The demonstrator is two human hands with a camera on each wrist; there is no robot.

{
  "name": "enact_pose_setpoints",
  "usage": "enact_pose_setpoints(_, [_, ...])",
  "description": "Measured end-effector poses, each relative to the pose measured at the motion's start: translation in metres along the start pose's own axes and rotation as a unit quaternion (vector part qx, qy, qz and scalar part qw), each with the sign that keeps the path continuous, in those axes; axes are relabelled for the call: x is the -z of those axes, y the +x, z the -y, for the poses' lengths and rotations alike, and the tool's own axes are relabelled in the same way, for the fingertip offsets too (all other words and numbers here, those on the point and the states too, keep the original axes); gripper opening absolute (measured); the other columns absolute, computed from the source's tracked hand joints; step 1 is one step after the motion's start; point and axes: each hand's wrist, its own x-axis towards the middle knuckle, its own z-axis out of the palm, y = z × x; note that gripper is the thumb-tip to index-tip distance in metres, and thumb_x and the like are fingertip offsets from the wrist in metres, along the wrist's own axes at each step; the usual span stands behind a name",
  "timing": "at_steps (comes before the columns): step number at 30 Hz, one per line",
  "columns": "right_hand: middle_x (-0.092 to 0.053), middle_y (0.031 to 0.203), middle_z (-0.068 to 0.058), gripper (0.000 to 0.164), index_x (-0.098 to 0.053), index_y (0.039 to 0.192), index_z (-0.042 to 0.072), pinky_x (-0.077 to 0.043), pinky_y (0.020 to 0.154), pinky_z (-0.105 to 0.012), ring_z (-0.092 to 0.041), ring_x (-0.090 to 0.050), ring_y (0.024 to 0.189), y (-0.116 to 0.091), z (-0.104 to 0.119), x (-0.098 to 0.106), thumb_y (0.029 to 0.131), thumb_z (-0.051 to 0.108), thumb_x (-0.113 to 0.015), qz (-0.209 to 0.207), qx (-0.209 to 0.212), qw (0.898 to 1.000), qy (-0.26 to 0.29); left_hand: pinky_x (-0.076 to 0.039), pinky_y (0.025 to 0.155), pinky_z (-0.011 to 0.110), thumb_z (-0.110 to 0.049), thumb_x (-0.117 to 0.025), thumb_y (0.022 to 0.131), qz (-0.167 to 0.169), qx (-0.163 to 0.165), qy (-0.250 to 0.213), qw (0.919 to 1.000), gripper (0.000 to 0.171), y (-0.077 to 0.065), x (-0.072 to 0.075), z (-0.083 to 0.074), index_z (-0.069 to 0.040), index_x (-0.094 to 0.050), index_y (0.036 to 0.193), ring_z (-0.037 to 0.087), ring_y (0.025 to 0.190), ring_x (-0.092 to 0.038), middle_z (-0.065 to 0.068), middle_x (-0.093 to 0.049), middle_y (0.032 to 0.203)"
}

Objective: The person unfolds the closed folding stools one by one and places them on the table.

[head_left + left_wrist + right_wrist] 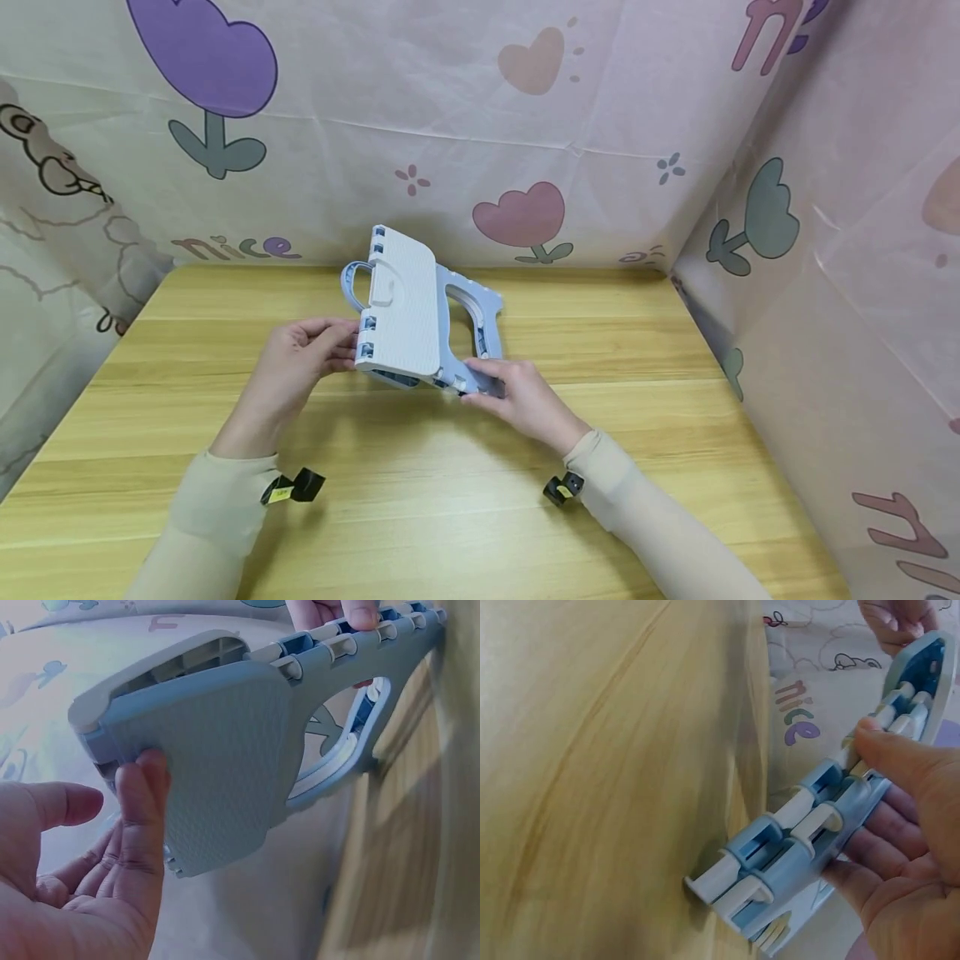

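Note:
A light blue and white plastic folding stool (408, 312) is partly folded above the wooden table, its ribbed white panel facing up in the head view. My right hand (525, 402) grips one leg, the thumb over the hinged edge and the fingers behind, as the right wrist view shows. At the stool's left side is my left hand (296, 367). In the left wrist view its fingertips (142, 776) are at the edge of the textured blue panel (210, 765), with the thumb held apart. A blue carry handle (350, 285) loops out above that hand.
The wooden table (427, 517) spreads below and around the stool. A printed cloth (330, 192) hangs behind it, and more cloth (862, 275) covers the right side. Small black cameras (294, 486) are strapped to both wrists.

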Motion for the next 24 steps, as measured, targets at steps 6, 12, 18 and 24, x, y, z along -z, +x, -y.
enact_pose_setpoints(6, [-0.069, 0.145, -0.019, 0.061, -0.063, 0.148, 0.004, -0.064, 0.077, -0.021, -0.021, -0.077, 0.103, 0.001, -0.003, -0.002, 0.094, 0.023, -0.084, -0.007, -0.008, 0.999, 0.035, -0.066, 0.079, 0.023, -0.014, -0.07, 0.106, 0.003, -0.038, -0.022, 0.999, 0.012, -0.007, -0.006, -0.006, -0.009, -0.08, 0.109, 0.009, 0.084, -0.077, -0.004, -0.082, 0.099])
enact_pose_setpoints(12, [-0.068, 0.146, -0.016, 0.06, -0.064, 0.148, 0.007, -0.061, 0.062, -0.025, -0.02, -0.075, 0.098, 0.0, -0.003, -0.003, 0.094, 0.022, -0.084, -0.026, -0.02, 0.997, 0.064, -0.065, 0.089, 0.025, -0.013, -0.071, 0.105, 0.024, -0.094, 0.018, 0.9952, 0.032, -0.01, -0.012, -0.005, 0.004, -0.07, 0.131, 0.007, 0.097, -0.078, -0.004, -0.08, 0.114])
enact_pose_setpoints(18, [-0.067, 0.147, -0.018, 0.06, -0.064, 0.148, 0.005, -0.06, 0.105, -0.037, -0.032, -0.074, 0.124, 0.0, -0.005, -0.005, 0.094, 0.021, -0.084, -0.045, -0.023, 0.995, 0.087, -0.064, 0.091, 0.023, -0.005, -0.069, 0.105, 0.05, -0.142, 0.051, 0.9873, 0.041, -0.013, -0.017, -0.003, 0.005, -0.062, 0.144, 0.007, 0.108, -0.074, -0.006, -0.075, 0.125])
enact_pose_setpoints(24, [-0.068, 0.142, -0.024, 0.061, -0.062, 0.148, 0.003, -0.06, 0.102, -0.032, -0.038, -0.069, 0.13, 0.001, -0.005, -0.005, 0.093, 0.018, -0.084, -0.043, -0.032, 0.989, 0.137, -0.064, 0.093, 0.025, -0.001, -0.07, 0.103, 0.06, -0.176, 0.075, 0.9797, 0.049, -0.013, -0.024, -0.001, 0.002, -0.058, 0.15, 0.008, 0.115, -0.072, -0.008, -0.073, 0.13])
